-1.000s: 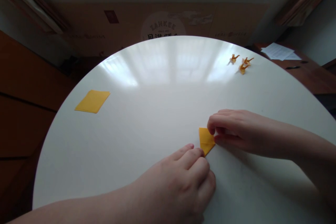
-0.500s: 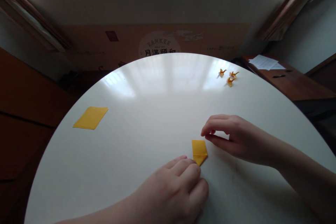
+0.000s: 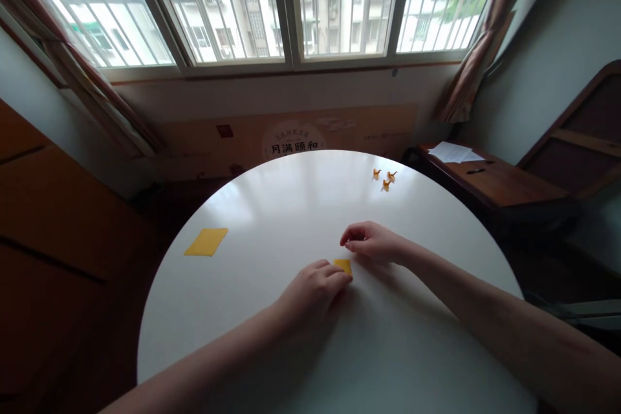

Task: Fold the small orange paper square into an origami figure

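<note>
A small folded piece of yellow paper point(image 3: 343, 266) lies on the white round table point(image 3: 272, 207). My left hand point(image 3: 315, 284) rests over its near part, fingers closed on it, hiding the lower portion. Just beyond the paper, to the right, my right hand point(image 3: 372, 242) hovers with bent fingers, the thumb a little apart from them and nothing held. Three tiny folded paper cranes, one of them the nearest crane point(image 3: 385, 185), stand together near the table's far right edge. Flat yellow paper sheets point(image 3: 206, 242) lie at the left.
Beyond the table's far edge, a printed cardboard panel point(image 3: 194, 142) stands below the barred window point(image 3: 339, 6). White papers point(image 3: 451, 152) lie on a wooden surface point(image 3: 514, 184) to the right. A wooden cabinet point(image 3: 48, 220) is on the left.
The view has tilted up and drawn back, so more of the window shows. My left fingers now cover more of the folded paper. My right hand stays close beside it.
</note>
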A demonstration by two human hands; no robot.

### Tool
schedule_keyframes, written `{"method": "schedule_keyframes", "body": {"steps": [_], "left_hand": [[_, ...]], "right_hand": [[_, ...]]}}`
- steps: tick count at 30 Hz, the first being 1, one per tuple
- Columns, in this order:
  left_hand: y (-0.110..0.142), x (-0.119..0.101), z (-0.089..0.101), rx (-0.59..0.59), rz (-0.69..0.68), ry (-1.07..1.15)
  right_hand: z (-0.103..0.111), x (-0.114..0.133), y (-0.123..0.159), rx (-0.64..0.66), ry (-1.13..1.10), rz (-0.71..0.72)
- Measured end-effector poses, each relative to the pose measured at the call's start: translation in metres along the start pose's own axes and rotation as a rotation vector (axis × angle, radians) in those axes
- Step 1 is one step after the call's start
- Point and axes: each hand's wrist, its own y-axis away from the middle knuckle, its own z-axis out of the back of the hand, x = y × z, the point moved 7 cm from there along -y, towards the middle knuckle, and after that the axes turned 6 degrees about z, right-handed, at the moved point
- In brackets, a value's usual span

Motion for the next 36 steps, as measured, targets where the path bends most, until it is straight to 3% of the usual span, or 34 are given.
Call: {"method": "schedule_keyframes", "body": {"steps": [6,10,14,20,25,31,36], "left_hand": [[-0.015,0.005,0.009,0.122,0.107,-0.064],[-0.025,0.003,0.015,0.19,0.153,-0.152],[-0.029,0.002,0.013,0.177,0.208,-0.197],[-0.026,0.004,0.007,0.122,0.195,-0.243],[-0.024,0.027,0.016,-0.022,0.305,0.024],[-0.021,0.058,0.028,-0.283,0.486,0.549],[-0.018,0.069,0.02,-0.342,0.634,1.023]], "right_hand": [[0.001,0.003,-0.005,0.057,-0.09,-0.102],[0.004,0.005,-0.008,0.008,-0.134,-0.096],[0.0,0.006,-0.006,-0.047,-0.094,-0.053],[-0.002,0.008,0.001,-0.181,0.055,0.126],[0.004,0.016,0.009,-0.255,0.13,0.211],[0.014,0.031,0.016,-0.311,0.111,0.253],[0.011,0.037,0.021,-0.268,0.028,0.256]]}}
